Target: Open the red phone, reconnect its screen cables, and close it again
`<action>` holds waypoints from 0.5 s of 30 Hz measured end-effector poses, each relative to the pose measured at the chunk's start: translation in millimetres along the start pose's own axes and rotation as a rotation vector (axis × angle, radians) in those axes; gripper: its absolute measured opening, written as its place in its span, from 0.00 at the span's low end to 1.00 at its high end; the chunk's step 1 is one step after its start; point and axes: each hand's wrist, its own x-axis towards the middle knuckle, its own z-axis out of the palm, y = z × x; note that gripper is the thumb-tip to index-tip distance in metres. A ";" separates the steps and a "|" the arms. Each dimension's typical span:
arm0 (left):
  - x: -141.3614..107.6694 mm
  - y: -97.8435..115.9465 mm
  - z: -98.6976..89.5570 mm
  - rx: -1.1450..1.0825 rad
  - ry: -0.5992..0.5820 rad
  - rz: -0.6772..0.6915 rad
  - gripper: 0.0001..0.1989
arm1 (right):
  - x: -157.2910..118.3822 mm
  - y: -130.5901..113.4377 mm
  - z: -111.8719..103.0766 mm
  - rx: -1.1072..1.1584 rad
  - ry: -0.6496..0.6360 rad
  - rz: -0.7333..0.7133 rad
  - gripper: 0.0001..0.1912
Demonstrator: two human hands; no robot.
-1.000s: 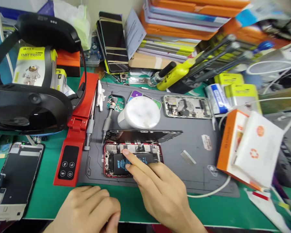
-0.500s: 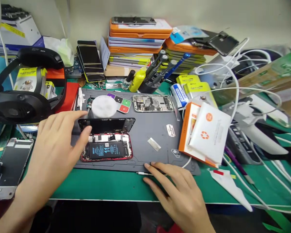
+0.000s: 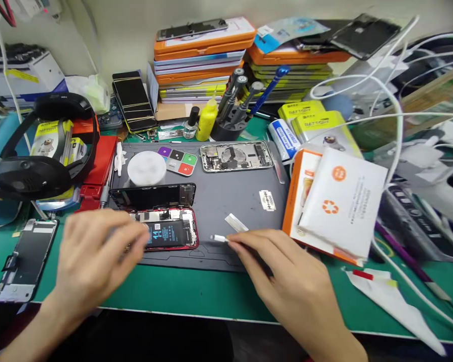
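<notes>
My right hand (image 3: 287,274) pinches a white charging cable (image 3: 219,238) just behind its plug, which points left above the grey work mat (image 3: 215,201). To the left of the plug lies an opened red phone (image 3: 191,232), its battery (image 3: 168,234) exposed and marked 11. The phone's black screen (image 3: 154,196) stands tilted up along the far side. My left hand (image 3: 98,251) is curled over the left end of the phone and smeared by motion. Its fingers cover that end, so contact is unclear. A thin metal strip (image 3: 236,222) lies beyond the plug.
Behind the red phone are a round white container (image 3: 147,168) and another opened phone (image 3: 236,156). Boxes and a white packet (image 3: 343,201) stand right. A black headset (image 3: 41,146) and a loose screen (image 3: 26,259) lie left. Screwdrivers (image 3: 234,103) stand at the back.
My right hand has picked the cable's plug up from the mat's front edge and raised it toward the red phone. My left hand has come away from the raised screen, down to the phone's left end.
</notes>
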 end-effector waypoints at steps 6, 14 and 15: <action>-12.1 33.6 20.1 -0.090 -0.128 0.116 0.10 | 24.7 10.2 9.5 -0.051 -0.130 -0.009 0.04; -21.1 33.5 31.1 -0.204 -0.192 0.067 0.14 | 28.3 13.2 20.1 -0.015 -0.109 0.031 0.05; -22.7 32.4 30.6 -0.218 -0.219 0.069 0.16 | 28.5 13.5 20.9 -0.001 -0.103 0.043 0.05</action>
